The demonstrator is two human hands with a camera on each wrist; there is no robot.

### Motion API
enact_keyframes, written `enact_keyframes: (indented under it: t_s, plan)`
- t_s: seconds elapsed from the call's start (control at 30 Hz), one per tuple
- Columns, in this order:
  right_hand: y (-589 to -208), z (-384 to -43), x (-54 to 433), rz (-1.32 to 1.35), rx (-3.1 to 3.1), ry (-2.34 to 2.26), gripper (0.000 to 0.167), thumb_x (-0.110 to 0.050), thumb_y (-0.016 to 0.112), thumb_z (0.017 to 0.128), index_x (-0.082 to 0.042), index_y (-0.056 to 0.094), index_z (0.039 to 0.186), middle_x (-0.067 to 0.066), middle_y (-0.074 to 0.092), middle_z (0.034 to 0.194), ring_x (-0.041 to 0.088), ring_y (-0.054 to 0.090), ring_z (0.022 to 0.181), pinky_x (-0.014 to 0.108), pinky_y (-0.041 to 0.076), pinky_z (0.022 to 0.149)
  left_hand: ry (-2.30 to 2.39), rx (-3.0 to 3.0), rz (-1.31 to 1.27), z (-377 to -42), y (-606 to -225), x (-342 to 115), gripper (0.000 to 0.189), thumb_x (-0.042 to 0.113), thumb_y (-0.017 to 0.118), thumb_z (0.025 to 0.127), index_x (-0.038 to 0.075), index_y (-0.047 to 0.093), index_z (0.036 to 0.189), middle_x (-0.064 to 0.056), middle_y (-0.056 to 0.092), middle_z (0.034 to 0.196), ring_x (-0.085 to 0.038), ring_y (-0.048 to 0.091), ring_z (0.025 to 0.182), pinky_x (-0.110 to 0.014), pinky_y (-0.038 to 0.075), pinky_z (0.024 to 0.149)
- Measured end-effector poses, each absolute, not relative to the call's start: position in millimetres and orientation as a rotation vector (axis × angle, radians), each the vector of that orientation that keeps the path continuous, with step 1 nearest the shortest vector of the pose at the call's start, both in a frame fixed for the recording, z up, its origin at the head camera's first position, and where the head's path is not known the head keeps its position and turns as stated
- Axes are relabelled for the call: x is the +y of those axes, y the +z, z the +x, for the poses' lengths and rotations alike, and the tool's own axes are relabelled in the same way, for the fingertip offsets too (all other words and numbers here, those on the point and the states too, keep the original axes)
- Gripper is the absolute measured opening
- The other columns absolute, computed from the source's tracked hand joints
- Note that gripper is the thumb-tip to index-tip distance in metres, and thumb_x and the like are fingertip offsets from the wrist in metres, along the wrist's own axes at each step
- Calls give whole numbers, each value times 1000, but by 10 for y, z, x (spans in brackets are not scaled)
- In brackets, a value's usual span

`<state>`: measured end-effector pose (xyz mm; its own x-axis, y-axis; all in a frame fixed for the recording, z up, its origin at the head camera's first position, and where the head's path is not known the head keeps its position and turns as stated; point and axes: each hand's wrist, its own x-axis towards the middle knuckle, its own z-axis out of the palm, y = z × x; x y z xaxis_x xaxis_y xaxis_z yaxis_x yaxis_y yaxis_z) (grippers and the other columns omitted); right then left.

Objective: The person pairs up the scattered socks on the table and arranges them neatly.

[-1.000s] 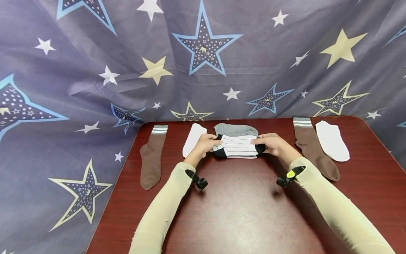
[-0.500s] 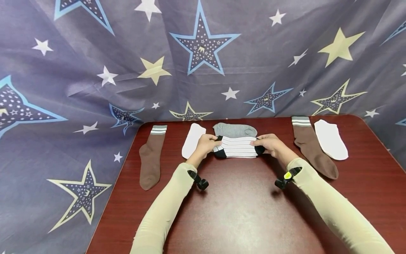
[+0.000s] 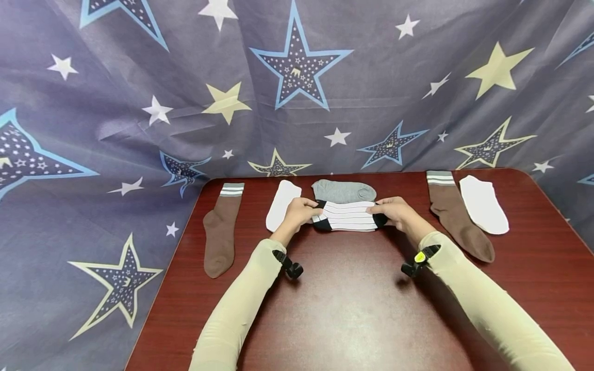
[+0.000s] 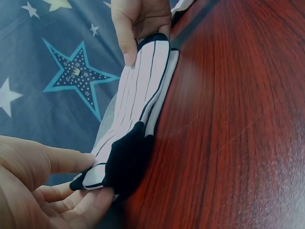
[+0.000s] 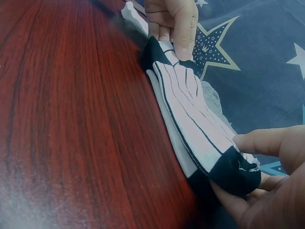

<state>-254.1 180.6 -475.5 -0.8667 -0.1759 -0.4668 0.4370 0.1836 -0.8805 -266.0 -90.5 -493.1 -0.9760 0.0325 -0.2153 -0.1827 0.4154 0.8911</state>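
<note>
A white sock (image 3: 350, 215) with thin black stripes and black ends stretches sideways between both hands in the head view. My left hand (image 3: 298, 214) pinches its left end, thumb on top and fingers beneath. At the other end my right hand (image 3: 399, 212) pinches the black part in the same way. A second white layer (image 4: 164, 90) with a black end lies under the striped sock in the left wrist view. Right behind it is a grey sock (image 3: 345, 191), its near edge close to the striped one.
To the left lie a white sock (image 3: 281, 205) and a brown sock (image 3: 220, 237) with a striped cuff. Another brown sock (image 3: 457, 219) and a white sock (image 3: 484, 205) lie at the right. The red-brown table (image 3: 352, 309) meets a starry curtain (image 3: 390, 62) at the back.
Both hands have brought the striped sock slightly toward the near side, so a little more of the grey sock shows. Their grips stay the same.
</note>
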Motion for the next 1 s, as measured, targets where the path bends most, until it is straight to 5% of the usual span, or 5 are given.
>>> enact_keyframes:
  t_s: [0.27,0.5,0.7,1.0]
  plan:
    - [-4728,-2536,1869,239,2061,-1666,57,-15,73,91,12,49,136,-5,63,85,2,63,76,23,59,73,1616,2420,-153,-2657,-4872,-914,28,1,79,85,-7,72,111,-24,71,111,-11,64,75,-27,63,70]
    - [-4668,-2557,1963,169,2038,-1705,32,-8,73,91,10,59,114,-6,69,75,5,65,71,25,61,70,1636,2396,-173,-2677,-4745,-954,28,3,79,85,-5,73,111,-21,69,118,-15,68,81,-29,63,73]
    - [-4636,-2562,1914,196,2113,-1634,32,-2,67,95,15,56,120,-9,67,71,1,62,69,22,61,68,1674,2370,-205,-2701,-4673,-983,27,1,80,83,-7,73,108,-21,69,116,-15,69,81,-30,63,74]
    - [-4726,-2597,1896,226,2217,-1573,20,0,67,94,12,61,108,-8,66,69,2,63,66,25,62,67,1570,2469,-212,-2716,-4765,-969,25,-1,82,80,-5,75,104,-23,69,116,-13,68,72,-27,63,65]
